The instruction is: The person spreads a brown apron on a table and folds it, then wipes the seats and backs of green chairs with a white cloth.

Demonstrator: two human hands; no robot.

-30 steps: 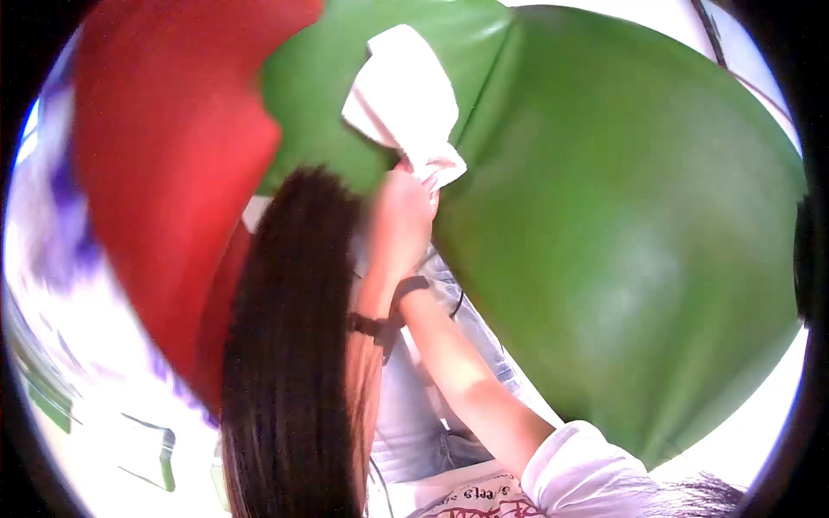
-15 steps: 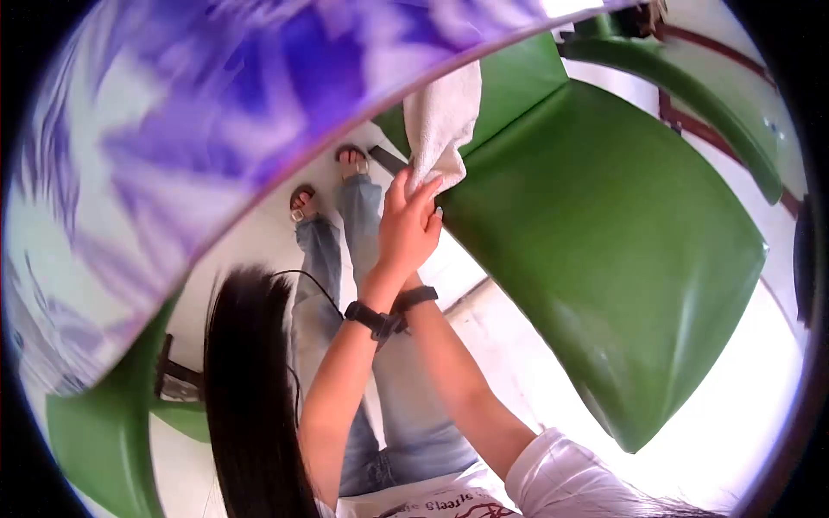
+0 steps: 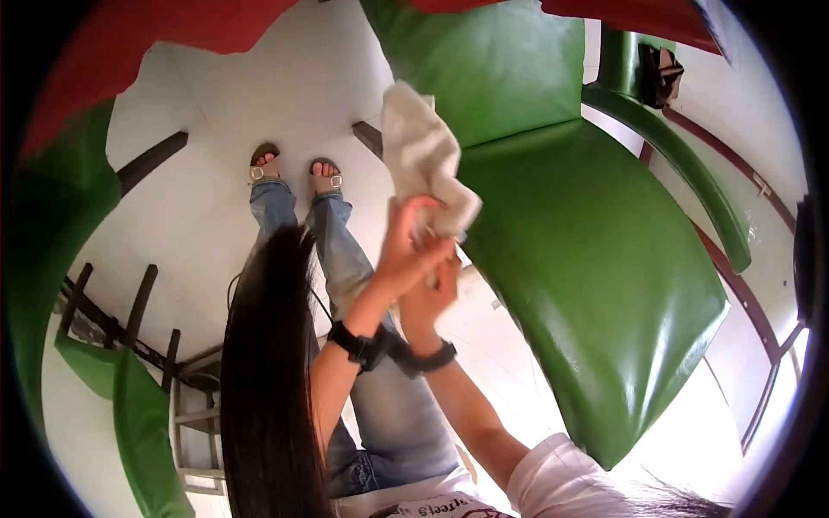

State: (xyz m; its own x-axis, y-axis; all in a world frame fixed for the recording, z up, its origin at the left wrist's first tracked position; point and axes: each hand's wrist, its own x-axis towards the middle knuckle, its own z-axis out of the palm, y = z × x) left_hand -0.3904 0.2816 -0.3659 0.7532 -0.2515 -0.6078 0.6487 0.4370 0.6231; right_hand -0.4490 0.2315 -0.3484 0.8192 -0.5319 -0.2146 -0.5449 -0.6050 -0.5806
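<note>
A crumpled whitish cloth (image 3: 423, 151) hangs out in front of me, beside the green chair's seat edge. My left hand (image 3: 404, 263) is closed around the lower end of the cloth, thumb and fingers curled in. Just below and partly behind it, my right hand (image 3: 429, 302) is closed too, its fingers bunched at the cloth's bottom end. The two hands touch or overlap, and motion blurs their fingers a little. Each wrist wears a black band.
A large green padded chair (image 3: 596, 259) with a curved armrest (image 3: 682, 160) stands close on the right. More green chairs (image 3: 142, 414) are at the left. Red fabric (image 3: 181, 30) crosses the top. A dark ponytail (image 3: 268, 380) hangs at lower left, and sandalled feet stand on the pale floor.
The purple patterned surface has left the view, and red fabric now shows at the top. My hands have come lower with the cloth, and the right hand now shows beside the left.
</note>
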